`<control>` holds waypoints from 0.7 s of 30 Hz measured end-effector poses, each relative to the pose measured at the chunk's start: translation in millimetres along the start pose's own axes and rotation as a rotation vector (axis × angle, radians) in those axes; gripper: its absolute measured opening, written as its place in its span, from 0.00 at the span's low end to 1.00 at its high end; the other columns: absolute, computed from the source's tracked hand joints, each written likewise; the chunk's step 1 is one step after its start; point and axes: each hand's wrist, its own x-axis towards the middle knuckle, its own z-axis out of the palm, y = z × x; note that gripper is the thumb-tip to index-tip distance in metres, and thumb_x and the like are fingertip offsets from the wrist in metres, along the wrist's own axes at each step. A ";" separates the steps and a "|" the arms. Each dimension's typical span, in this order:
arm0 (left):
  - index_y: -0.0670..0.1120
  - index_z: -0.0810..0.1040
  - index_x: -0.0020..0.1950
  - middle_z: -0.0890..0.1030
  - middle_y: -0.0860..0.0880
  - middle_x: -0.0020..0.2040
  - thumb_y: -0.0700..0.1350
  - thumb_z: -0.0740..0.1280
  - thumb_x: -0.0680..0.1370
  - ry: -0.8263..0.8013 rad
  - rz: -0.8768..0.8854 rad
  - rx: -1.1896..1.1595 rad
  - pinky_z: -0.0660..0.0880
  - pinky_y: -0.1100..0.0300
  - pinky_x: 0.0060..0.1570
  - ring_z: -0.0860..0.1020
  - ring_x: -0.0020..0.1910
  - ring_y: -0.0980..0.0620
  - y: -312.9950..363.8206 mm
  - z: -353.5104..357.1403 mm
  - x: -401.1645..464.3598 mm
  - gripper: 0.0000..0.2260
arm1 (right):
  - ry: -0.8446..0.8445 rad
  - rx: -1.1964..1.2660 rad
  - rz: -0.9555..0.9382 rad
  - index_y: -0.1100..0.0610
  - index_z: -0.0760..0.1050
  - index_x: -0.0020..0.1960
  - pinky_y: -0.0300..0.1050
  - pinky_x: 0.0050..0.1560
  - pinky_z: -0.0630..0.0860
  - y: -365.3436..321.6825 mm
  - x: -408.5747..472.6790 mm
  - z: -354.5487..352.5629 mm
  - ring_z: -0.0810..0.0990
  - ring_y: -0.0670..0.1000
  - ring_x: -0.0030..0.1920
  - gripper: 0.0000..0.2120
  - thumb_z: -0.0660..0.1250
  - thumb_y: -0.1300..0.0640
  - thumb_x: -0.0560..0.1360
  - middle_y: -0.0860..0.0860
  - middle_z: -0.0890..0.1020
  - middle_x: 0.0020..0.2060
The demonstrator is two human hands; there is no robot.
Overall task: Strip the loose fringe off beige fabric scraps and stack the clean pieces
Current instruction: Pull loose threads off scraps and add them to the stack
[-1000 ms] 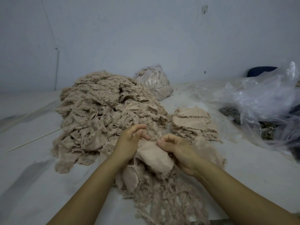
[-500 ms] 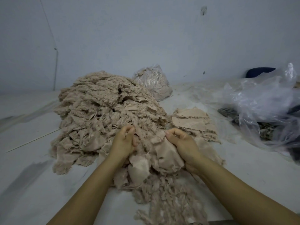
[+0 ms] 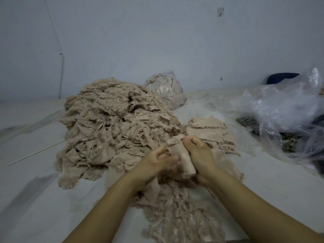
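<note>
Both hands hold one beige scrap (image 3: 182, 155) between pile and stack: right hand (image 3: 199, 151) grips it, left hand (image 3: 154, 162) pinches its edge. The clean stack (image 3: 210, 130) is small. The unstripped pile (image 3: 114, 123) is large, so most work remains.

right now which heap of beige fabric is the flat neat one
The small stack just beyond the right hand; its pieces lie flat, unlike the big ragged pile.

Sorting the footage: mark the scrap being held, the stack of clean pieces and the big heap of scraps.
held scrap (image 3: 184, 155), head view, smooth middle between the hands.
stack of clean pieces (image 3: 208, 128), head view, flat top piece.
big heap of scraps (image 3: 112, 118), head view, middle of the mound.
</note>
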 end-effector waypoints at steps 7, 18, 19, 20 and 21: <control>0.47 0.70 0.27 0.67 0.52 0.23 0.47 0.68 0.76 0.069 -0.019 0.200 0.61 0.64 0.28 0.62 0.23 0.56 -10.2 -5.5 4.5 0.18 | 0.258 -0.289 -0.251 0.59 0.74 0.43 0.41 0.33 0.67 4.4 14.6 -15.7 0.69 0.49 0.33 0.10 0.61 0.56 0.80 0.52 0.74 0.34; 0.48 0.68 0.25 0.66 0.53 0.22 0.53 0.68 0.72 0.138 -0.069 0.203 0.64 0.69 0.25 0.62 0.21 0.58 -19.7 -37.4 -2.0 0.18 | 0.364 -0.327 -0.086 0.57 0.69 0.37 0.40 0.33 0.66 12.4 27.0 -70.1 0.69 0.52 0.34 0.12 0.58 0.61 0.79 0.57 0.72 0.34; 0.47 0.66 0.26 0.65 0.53 0.22 0.54 0.68 0.70 0.141 -0.072 0.174 0.64 0.70 0.25 0.61 0.21 0.58 -19.4 -36.6 -1.5 0.18 | 0.328 -0.383 -0.027 0.57 0.70 0.39 0.43 0.37 0.67 13.4 28.1 -75.5 0.71 0.53 0.37 0.10 0.58 0.60 0.79 0.58 0.74 0.37; 0.47 0.65 0.26 0.64 0.53 0.22 0.55 0.68 0.69 0.148 -0.074 0.146 0.63 0.70 0.24 0.61 0.21 0.58 -17.9 -34.4 -0.7 0.19 | 0.298 -0.510 0.017 0.57 0.72 0.41 0.45 0.41 0.67 14.3 29.6 -81.2 0.73 0.54 0.40 0.09 0.59 0.59 0.79 0.57 0.75 0.40; 0.48 0.63 0.27 0.63 0.53 0.22 0.55 0.68 0.69 0.159 -0.068 0.130 0.64 0.70 0.24 0.61 0.21 0.58 -17.1 -32.8 0.3 0.19 | 0.295 -0.703 0.033 0.56 0.73 0.44 0.45 0.43 0.68 13.4 30.5 -86.4 0.75 0.55 0.44 0.06 0.60 0.57 0.79 0.55 0.77 0.43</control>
